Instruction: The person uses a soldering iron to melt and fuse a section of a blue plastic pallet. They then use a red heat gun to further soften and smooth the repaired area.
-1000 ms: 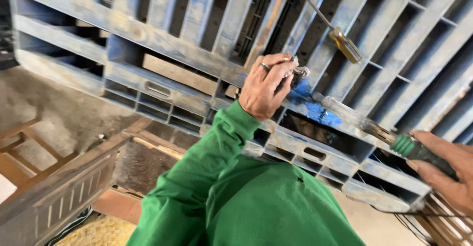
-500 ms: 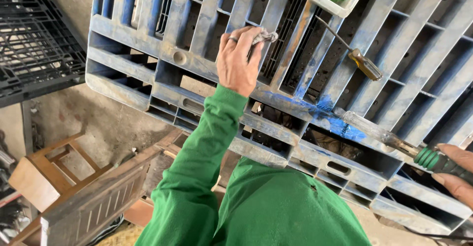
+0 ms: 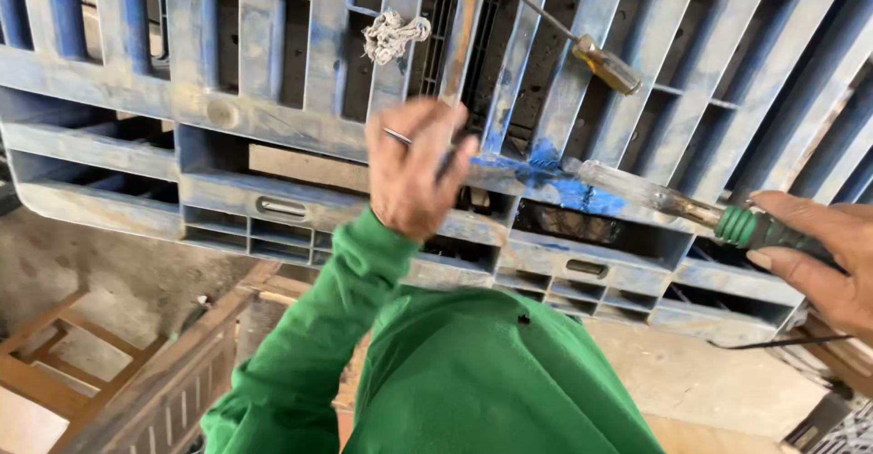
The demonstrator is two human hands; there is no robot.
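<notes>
A worn blue plastic pallet [image 3: 273, 117] stands tilted in front of me. My left hand [image 3: 414, 176], in a green sleeve and wearing a ring, hovers blurred over the pallet's middle beam with its fingers curled and its back toward me; I see nothing in it. My right hand [image 3: 823, 254] grips a green-handled tool [image 3: 755, 227] whose long metal shaft points left to a bright blue patch [image 3: 555, 176] on the beam. A crumpled whitish rag [image 3: 393, 34] lies on the slats above my left hand.
A screwdriver with an amber handle [image 3: 605, 63] rests across the slats at upper right. Wooden frames [image 3: 55, 363] and a grey crate side [image 3: 173, 390] sit on the concrete floor at lower left. A dark cable [image 3: 782, 340] trails under the pallet's right corner.
My left hand reached up the slats with the rag, let it go there, and has drawn back down to the beam. The right hand and its tool stayed at the blue patch.
</notes>
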